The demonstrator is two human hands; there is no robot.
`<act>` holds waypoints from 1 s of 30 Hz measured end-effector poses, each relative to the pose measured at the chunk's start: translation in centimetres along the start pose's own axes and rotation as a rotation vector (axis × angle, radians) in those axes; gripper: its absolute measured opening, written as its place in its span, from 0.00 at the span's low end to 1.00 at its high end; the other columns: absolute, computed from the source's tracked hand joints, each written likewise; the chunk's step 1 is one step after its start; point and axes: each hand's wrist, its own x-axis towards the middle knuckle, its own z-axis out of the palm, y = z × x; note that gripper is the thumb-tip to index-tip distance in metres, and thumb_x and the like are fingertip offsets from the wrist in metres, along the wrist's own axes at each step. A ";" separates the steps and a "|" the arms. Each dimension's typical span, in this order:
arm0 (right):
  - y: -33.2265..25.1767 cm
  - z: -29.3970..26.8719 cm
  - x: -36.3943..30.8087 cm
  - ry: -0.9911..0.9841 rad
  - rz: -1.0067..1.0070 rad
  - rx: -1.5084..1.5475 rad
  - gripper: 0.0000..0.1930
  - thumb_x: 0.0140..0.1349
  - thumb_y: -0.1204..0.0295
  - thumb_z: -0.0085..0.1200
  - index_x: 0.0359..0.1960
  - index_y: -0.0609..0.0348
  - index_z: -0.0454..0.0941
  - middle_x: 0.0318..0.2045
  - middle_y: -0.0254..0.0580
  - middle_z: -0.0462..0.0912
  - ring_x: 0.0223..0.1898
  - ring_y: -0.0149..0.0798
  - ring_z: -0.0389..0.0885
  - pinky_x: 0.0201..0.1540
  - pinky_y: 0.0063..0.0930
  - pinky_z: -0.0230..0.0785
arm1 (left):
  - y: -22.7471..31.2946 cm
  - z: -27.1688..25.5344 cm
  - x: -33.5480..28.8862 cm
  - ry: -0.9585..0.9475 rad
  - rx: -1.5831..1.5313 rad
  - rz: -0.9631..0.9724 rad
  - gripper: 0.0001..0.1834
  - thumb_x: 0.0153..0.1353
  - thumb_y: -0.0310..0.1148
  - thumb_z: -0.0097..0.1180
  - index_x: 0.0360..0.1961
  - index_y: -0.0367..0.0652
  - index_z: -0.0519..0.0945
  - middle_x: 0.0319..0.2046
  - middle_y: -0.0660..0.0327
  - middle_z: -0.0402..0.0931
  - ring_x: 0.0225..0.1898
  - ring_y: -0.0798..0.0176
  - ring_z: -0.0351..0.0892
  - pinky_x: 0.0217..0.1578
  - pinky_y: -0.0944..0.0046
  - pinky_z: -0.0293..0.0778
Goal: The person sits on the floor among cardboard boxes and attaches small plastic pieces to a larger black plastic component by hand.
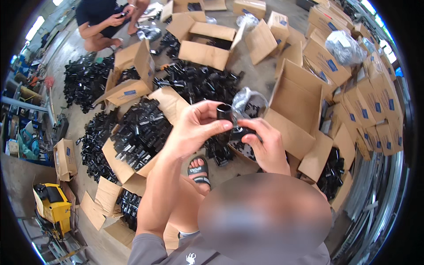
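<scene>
A short black tube (224,113) stands upright between the thumb and fingers of my left hand (194,126), its open end up. Close beside it, my right hand (267,145) is closed in a pinch, with thumb and forefinger bent towards the tube. Something small and shiny shows at its fingertips, too small to name. Below the hands, an open carton with a clear plastic bag (248,100) holds small black parts. A large pile of black parts (201,84) lies on the floor just beyond my hands.
An open carton (295,95) stands to the right, stacked cartons (371,104) farther right. Another carton (143,128) on the left is heaped with black parts. A person (106,22) crouches at the far left. A yellow machine (55,207) stands at the lower left.
</scene>
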 end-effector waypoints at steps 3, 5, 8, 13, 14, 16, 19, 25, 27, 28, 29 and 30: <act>4.3 0.6 0.3 0.172 0.148 0.417 0.24 0.78 0.55 0.47 0.51 0.67 0.81 0.43 0.44 0.86 0.43 0.35 0.83 0.45 0.29 0.76 | 0.0 0.0 -0.2 0.057 0.093 0.056 0.19 0.62 0.21 0.66 0.55 0.35 0.79 0.45 0.57 0.85 0.49 0.67 0.84 0.54 0.68 0.77; 10.0 -0.2 0.9 0.284 0.358 0.322 0.22 0.79 0.57 0.44 0.47 0.66 0.83 0.36 0.41 0.86 0.38 0.30 0.82 0.42 0.26 0.75 | 0.2 0.3 -0.4 0.145 0.219 0.101 0.19 0.64 0.24 0.65 0.55 0.33 0.78 0.47 0.56 0.85 0.50 0.68 0.83 0.54 0.68 0.77; 24.2 0.0 -4.3 0.033 0.693 -0.253 0.19 0.73 0.59 0.51 0.41 0.63 0.85 0.31 0.50 0.87 0.34 0.42 0.86 0.41 0.38 0.78 | 0.2 0.7 0.1 0.202 0.287 0.138 0.20 0.66 0.26 0.65 0.57 0.32 0.77 0.48 0.56 0.84 0.50 0.69 0.82 0.55 0.68 0.76; 29.9 5.7 -10.4 -0.237 0.876 -0.545 0.16 0.64 0.59 0.60 0.38 0.60 0.87 0.39 0.60 0.87 0.45 0.57 0.86 0.52 0.47 0.76 | 0.5 0.5 0.3 0.298 0.287 0.208 0.20 0.65 0.24 0.65 0.57 0.31 0.77 0.48 0.56 0.84 0.50 0.68 0.82 0.55 0.68 0.75; 28.3 7.4 -9.2 -0.146 0.852 -0.533 0.16 0.65 0.59 0.59 0.40 0.60 0.87 0.39 0.59 0.87 0.45 0.58 0.86 0.52 0.48 0.76 | 0.6 0.1 0.1 0.336 0.316 0.223 0.20 0.65 0.24 0.65 0.56 0.31 0.77 0.48 0.56 0.84 0.50 0.68 0.82 0.55 0.68 0.76; 28.1 9.2 -7.1 0.043 0.692 -0.498 0.15 0.68 0.59 0.56 0.41 0.60 0.85 0.39 0.59 0.87 0.45 0.59 0.85 0.51 0.49 0.76 | 0.6 0.4 0.2 0.358 0.309 0.227 0.20 0.64 0.23 0.65 0.56 0.30 0.77 0.48 0.56 0.84 0.50 0.68 0.82 0.54 0.68 0.76; 30.9 10.8 -3.5 0.156 0.523 -0.484 0.12 0.70 0.64 0.53 0.40 0.60 0.82 0.42 0.56 0.85 0.47 0.59 0.83 0.50 0.50 0.75 | 0.6 1.3 0.5 0.398 0.289 0.252 0.20 0.62 0.17 0.65 0.55 0.29 0.77 0.45 0.59 0.84 0.47 0.71 0.81 0.50 0.69 0.77; 39.9 12.6 4.1 -0.099 0.791 -0.560 0.14 0.61 0.67 0.54 0.42 0.59 0.87 0.44 0.61 0.85 0.50 0.59 0.84 0.55 0.49 0.74 | 0.1 0.4 0.3 0.536 0.580 0.246 0.21 0.58 0.23 0.68 0.54 0.40 0.81 0.34 0.53 0.86 0.33 0.70 0.84 0.36 0.66 0.78; 45.5 11.3 3.9 -0.210 0.778 -0.504 0.17 0.56 0.64 0.56 0.43 0.59 0.87 0.45 0.61 0.85 0.52 0.57 0.84 0.56 0.47 0.75 | 0.6 0.9 0.9 0.500 0.671 0.227 0.21 0.57 0.26 0.69 0.53 0.42 0.81 0.36 0.49 0.86 0.34 0.54 0.88 0.36 0.59 0.79; 49.5 8.3 2.7 -0.180 0.786 -0.511 0.18 0.55 0.62 0.58 0.44 0.58 0.87 0.46 0.60 0.85 0.52 0.58 0.84 0.56 0.45 0.75 | 1.2 1.5 1.4 0.445 0.704 0.229 0.22 0.57 0.27 0.69 0.53 0.42 0.81 0.37 0.49 0.86 0.36 0.49 0.88 0.36 0.57 0.80; 49.2 10.3 3.8 -0.345 0.762 -0.481 0.20 0.55 0.60 0.60 0.46 0.56 0.87 0.48 0.59 0.85 0.54 0.58 0.83 0.57 0.44 0.74 | 1.1 1.1 1.2 0.458 0.738 0.239 0.22 0.57 0.28 0.69 0.54 0.42 0.81 0.37 0.48 0.85 0.38 0.46 0.88 0.37 0.56 0.80; 49.4 10.9 4.4 -0.450 0.663 -0.547 0.21 0.55 0.59 0.61 0.48 0.57 0.86 0.50 0.59 0.84 0.55 0.56 0.83 0.58 0.44 0.74 | 1.2 0.8 1.3 0.453 0.758 0.270 0.22 0.57 0.29 0.69 0.54 0.43 0.80 0.38 0.47 0.85 0.40 0.44 0.87 0.37 0.55 0.81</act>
